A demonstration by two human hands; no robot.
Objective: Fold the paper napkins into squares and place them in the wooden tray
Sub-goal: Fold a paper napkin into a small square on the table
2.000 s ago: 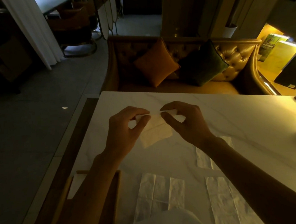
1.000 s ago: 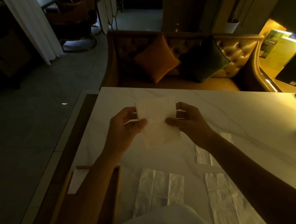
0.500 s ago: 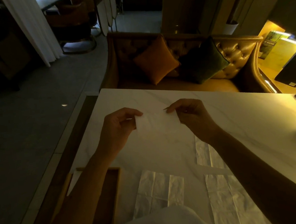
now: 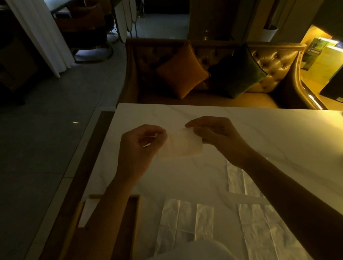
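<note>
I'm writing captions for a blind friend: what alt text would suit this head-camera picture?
Seen from above, a person's left hand and right hand pinch a small folded napkin by its two ends above a white table. Nearer the person, flat napkins lie on the table, and a wooden tray sits at its left edge.

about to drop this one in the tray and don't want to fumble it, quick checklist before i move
1. Both hands on napkin: ok. Left hand and right hand pinch the napkin at opposite edges, above the table.
2. Napkin square: cannot tell. It looks wider than tall, but it is dim and blurred.
3. Tray within reach: ok. The tray sits under the left forearm, at the table's near left corner.
4. Room in tray: cannot tell. The forearm hides most of it; one stored napkin shows.
5. More to fold: ok. Flat napkins lie nearby.
</note>
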